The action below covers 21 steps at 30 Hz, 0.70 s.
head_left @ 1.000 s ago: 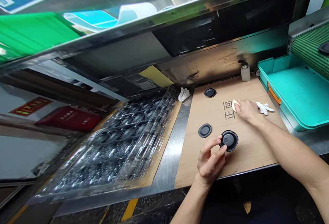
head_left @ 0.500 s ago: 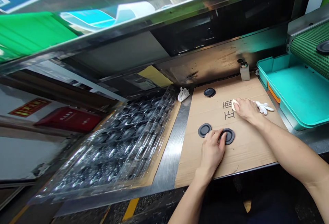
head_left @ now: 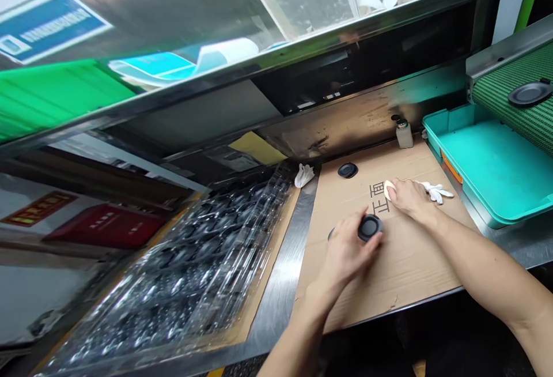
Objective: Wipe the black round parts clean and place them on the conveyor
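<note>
Between the thumb and fingers of my left hand (head_left: 348,244) is a black disc-like part (head_left: 370,227), held just over the cardboard sheet (head_left: 415,261). A second black part (head_left: 331,233) is mostly hidden behind that hand. My right hand (head_left: 406,197) pinches a small cream-coloured pad (head_left: 389,189) beside the printed characters. Farther back on the cardboard lies another black part (head_left: 347,170). A white glove (head_left: 437,192) lies just behind my right wrist.
Clear plastic trays (head_left: 194,250) with dark pockets stand at the left. A small bottle (head_left: 404,134) is at the cardboard's back edge. Right are a teal bin (head_left: 496,164) and a green belt (head_left: 496,91) carrying a black part (head_left: 529,94). Crumpled white material (head_left: 305,175) sits behind.
My left hand has lifted the black part and turned it up. It now covers most of the part at its left. The camera view has shifted, and more of the belt shows.
</note>
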Each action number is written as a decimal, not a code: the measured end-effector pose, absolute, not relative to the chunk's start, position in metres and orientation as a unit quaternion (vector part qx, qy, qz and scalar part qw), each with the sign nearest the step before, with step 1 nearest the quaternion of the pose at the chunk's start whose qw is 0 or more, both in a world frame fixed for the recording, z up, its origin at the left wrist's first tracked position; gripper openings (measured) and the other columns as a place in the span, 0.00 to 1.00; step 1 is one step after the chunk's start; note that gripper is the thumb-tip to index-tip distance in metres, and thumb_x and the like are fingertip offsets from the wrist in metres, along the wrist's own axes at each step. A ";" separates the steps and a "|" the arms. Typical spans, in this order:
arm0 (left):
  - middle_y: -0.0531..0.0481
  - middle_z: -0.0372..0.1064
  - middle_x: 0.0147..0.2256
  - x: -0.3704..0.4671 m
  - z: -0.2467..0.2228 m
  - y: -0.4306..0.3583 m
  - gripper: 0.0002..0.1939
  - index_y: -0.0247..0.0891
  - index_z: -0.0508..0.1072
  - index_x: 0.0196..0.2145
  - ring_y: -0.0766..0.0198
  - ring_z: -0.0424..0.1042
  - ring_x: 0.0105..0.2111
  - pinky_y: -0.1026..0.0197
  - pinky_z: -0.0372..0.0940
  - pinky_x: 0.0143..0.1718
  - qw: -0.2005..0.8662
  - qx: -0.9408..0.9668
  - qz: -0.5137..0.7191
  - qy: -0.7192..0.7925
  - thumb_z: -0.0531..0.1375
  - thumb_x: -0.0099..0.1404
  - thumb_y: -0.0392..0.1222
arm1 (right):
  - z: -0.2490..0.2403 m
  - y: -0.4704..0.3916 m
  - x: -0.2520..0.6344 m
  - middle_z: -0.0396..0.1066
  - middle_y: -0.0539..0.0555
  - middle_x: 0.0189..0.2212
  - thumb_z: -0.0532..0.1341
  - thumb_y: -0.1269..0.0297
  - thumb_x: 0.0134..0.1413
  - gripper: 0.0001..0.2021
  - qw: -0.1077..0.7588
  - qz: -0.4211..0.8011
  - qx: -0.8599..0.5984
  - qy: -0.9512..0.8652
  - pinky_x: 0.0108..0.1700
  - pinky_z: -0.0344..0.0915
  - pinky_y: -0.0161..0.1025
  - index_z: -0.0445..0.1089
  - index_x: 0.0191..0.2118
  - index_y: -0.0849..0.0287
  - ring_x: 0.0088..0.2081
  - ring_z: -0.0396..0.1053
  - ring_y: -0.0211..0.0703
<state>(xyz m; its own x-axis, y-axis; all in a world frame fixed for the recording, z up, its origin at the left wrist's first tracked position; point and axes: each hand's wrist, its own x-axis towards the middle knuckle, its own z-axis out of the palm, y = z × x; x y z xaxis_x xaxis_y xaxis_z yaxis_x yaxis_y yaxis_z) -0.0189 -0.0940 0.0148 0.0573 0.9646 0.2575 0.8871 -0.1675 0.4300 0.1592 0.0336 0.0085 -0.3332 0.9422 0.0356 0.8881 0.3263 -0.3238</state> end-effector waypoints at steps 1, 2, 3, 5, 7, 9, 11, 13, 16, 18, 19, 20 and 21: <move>0.42 0.73 0.55 -0.028 0.019 -0.080 0.32 0.39 0.65 0.63 0.51 0.71 0.54 0.48 0.66 0.57 0.075 0.714 0.260 0.646 0.64 0.63 0.49 | 0.008 0.034 0.159 0.77 0.61 0.42 0.44 0.53 0.71 0.21 0.110 0.125 -0.566 -0.808 0.48 0.65 0.45 0.69 0.53 0.57 0.46 0.75 0.55; 0.41 0.72 0.55 -0.039 0.022 -0.065 0.33 0.39 0.64 0.63 0.51 0.72 0.54 0.48 0.66 0.57 0.072 0.703 0.269 0.654 0.64 0.62 0.49 | 0.008 0.034 0.159 0.77 0.61 0.43 0.44 0.54 0.71 0.20 0.108 0.128 -0.565 -0.808 0.48 0.65 0.45 0.69 0.53 0.57 0.46 0.75 0.54; 0.41 0.72 0.55 -0.050 0.024 -0.048 0.35 0.38 0.64 0.63 0.51 0.72 0.54 0.49 0.66 0.57 0.071 0.692 0.275 0.664 0.64 0.61 0.49 | 0.008 0.034 0.159 0.77 0.61 0.43 0.44 0.54 0.72 0.20 0.106 0.130 -0.564 -0.809 0.48 0.65 0.45 0.68 0.53 0.57 0.46 0.75 0.54; 0.41 0.71 0.56 -0.072 0.027 -0.011 0.37 0.37 0.62 0.64 0.51 0.72 0.55 0.51 0.65 0.58 0.073 0.673 0.273 0.683 0.65 0.60 0.47 | 0.007 0.035 0.158 0.77 0.61 0.43 0.44 0.54 0.72 0.20 0.104 0.133 -0.564 -0.808 0.48 0.65 0.45 0.68 0.52 0.57 0.45 0.75 0.54; 0.40 0.71 0.57 -0.091 0.028 0.025 0.39 0.37 0.60 0.66 0.51 0.72 0.55 0.52 0.64 0.59 0.079 0.653 0.259 0.707 0.65 0.59 0.46 | 0.007 0.035 0.157 0.77 0.61 0.42 0.45 0.55 0.71 0.19 0.108 0.135 -0.565 -0.807 0.47 0.65 0.45 0.68 0.52 0.57 0.44 0.76 0.53; 0.39 0.70 0.58 -0.105 0.028 0.056 0.40 0.36 0.59 0.67 0.50 0.72 0.55 0.51 0.64 0.59 0.080 0.626 0.239 0.738 0.65 0.59 0.45 | 0.007 0.035 0.157 0.77 0.61 0.41 0.45 0.55 0.71 0.19 0.116 0.137 -0.565 -0.805 0.46 0.66 0.45 0.69 0.51 0.57 0.43 0.76 0.54; 0.37 0.70 0.58 -0.111 0.027 0.082 0.41 0.34 0.59 0.67 0.48 0.72 0.55 0.51 0.63 0.59 0.076 0.607 0.216 0.761 0.65 0.59 0.46 | 0.007 0.035 0.157 0.77 0.61 0.40 0.46 0.56 0.71 0.19 0.126 0.138 -0.565 -0.804 0.45 0.66 0.45 0.70 0.51 0.57 0.43 0.76 0.54; 0.36 0.70 0.58 -0.112 0.026 0.102 0.42 0.33 0.58 0.67 0.46 0.71 0.57 0.51 0.62 0.59 0.076 0.606 0.193 0.768 0.66 0.59 0.46 | 0.006 0.034 0.156 0.77 0.61 0.39 0.46 0.56 0.71 0.18 0.132 0.140 -0.566 -0.801 0.44 0.67 0.45 0.70 0.50 0.57 0.42 0.77 0.54; 0.32 0.65 0.62 -0.109 0.023 0.122 0.49 0.30 0.52 0.70 0.45 0.68 0.59 0.52 0.62 0.60 0.100 0.617 0.154 0.765 0.68 0.58 0.46 | 0.005 0.034 0.155 0.77 0.61 0.39 0.47 0.56 0.71 0.18 0.131 0.151 -0.568 -0.799 0.45 0.67 0.44 0.70 0.50 0.58 0.42 0.77 0.53; 0.30 0.62 0.64 -0.107 0.022 0.132 0.53 0.29 0.49 0.71 0.44 0.67 0.61 0.52 0.61 0.61 0.120 0.627 0.123 0.760 0.69 0.56 0.47 | 0.004 0.035 0.154 0.78 0.60 0.39 0.47 0.56 0.71 0.17 0.134 0.154 -0.568 -0.798 0.45 0.67 0.44 0.70 0.49 0.58 0.41 0.77 0.53; 0.30 0.62 0.64 -0.107 0.021 0.137 0.52 0.28 0.51 0.70 0.43 0.66 0.61 0.52 0.61 0.61 0.125 0.631 0.106 0.759 0.69 0.56 0.47 | 0.003 0.035 0.154 0.78 0.60 0.38 0.47 0.56 0.71 0.17 0.138 0.151 -0.568 -0.797 0.44 0.67 0.44 0.70 0.49 0.58 0.41 0.77 0.53; 0.29 0.63 0.63 -0.107 0.021 0.140 0.49 0.27 0.55 0.69 0.43 0.67 0.61 0.51 0.61 0.61 0.124 0.635 0.093 0.757 0.69 0.56 0.46 | 0.002 0.035 0.154 0.78 0.60 0.38 0.47 0.56 0.71 0.17 0.141 0.148 -0.568 -0.797 0.43 0.67 0.44 0.70 0.49 0.58 0.41 0.77 0.54; 0.30 0.65 0.62 -0.107 0.021 0.143 0.45 0.27 0.60 0.67 0.42 0.67 0.60 0.51 0.61 0.61 0.120 0.640 0.086 0.754 0.69 0.57 0.46 | 0.002 0.036 0.153 0.78 0.59 0.38 0.47 0.56 0.71 0.17 0.144 0.144 -0.568 -0.797 0.42 0.67 0.45 0.70 0.49 0.58 0.40 0.77 0.54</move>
